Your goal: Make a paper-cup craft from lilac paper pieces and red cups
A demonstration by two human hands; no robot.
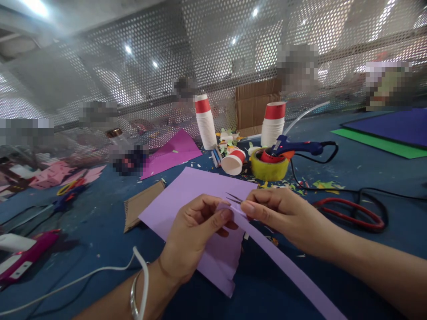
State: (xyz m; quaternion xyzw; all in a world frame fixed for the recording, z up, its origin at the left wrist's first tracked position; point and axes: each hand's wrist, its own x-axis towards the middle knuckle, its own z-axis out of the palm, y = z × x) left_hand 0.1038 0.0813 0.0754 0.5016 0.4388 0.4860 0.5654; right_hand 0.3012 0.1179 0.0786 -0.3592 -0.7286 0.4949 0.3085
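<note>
A long strip of lilac paper point(283, 260) runs from between my hands down to the lower right edge of the view. Its upper end curls over where the thumb and fingers of my left hand point(196, 231) pinch it. In my right hand point(283, 209) is a pair of tweezers point(234, 198), gripped between thumb and fingers, with two thin dark tips pointing left at the strip. The grip end is hidden in the hand. Under both hands lies a larger lilac paper sheet point(190, 186), torn or uneven along its lower right edge.
Stacked paper cups point(206, 126), a tipped cup point(233, 162) and a yellow tape roll point(270, 166) bearing a blue glue gun point(296, 146) stand beyond. Red-handled scissors point(353, 211) lie right. Cardboard point(142, 206) and a magenta tool point(30, 258) are left. A white cord point(83, 271) crosses my left wrist.
</note>
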